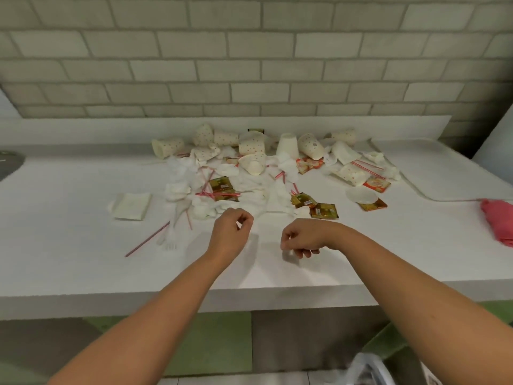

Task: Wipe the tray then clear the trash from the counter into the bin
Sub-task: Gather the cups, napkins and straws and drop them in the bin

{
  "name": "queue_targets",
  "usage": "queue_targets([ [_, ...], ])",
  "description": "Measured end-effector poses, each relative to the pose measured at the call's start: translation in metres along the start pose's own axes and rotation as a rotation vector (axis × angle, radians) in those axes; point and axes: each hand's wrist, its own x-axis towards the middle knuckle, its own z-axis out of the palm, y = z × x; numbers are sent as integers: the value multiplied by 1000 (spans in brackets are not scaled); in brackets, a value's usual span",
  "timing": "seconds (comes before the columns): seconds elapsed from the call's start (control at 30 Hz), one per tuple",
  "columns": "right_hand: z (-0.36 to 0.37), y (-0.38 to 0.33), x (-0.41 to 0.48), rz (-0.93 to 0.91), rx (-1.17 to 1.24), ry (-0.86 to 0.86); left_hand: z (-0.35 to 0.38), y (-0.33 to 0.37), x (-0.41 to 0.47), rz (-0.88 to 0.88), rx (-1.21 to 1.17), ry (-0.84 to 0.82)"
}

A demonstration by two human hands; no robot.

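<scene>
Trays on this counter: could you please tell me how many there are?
1. The tray lies at the far right end of the counter, behind the pink cloth; the trash pile could hide another.

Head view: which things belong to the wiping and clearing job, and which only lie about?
Job: tray, pink cloth, paper cups, crumpled napkins, straws, snack wrappers, bin bag.
Lying about: grey disc at the left edge of the counter, brick wall.
</scene>
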Motion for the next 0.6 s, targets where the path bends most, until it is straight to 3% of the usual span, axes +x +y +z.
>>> queue_targets([
  [0.3,28,-91,52,-122,-64,-15,-89,-107,30,-301,222,174],
  [0.6,37,-121,74,-93,-97,-19,-94,-132,53,-412,475,37],
])
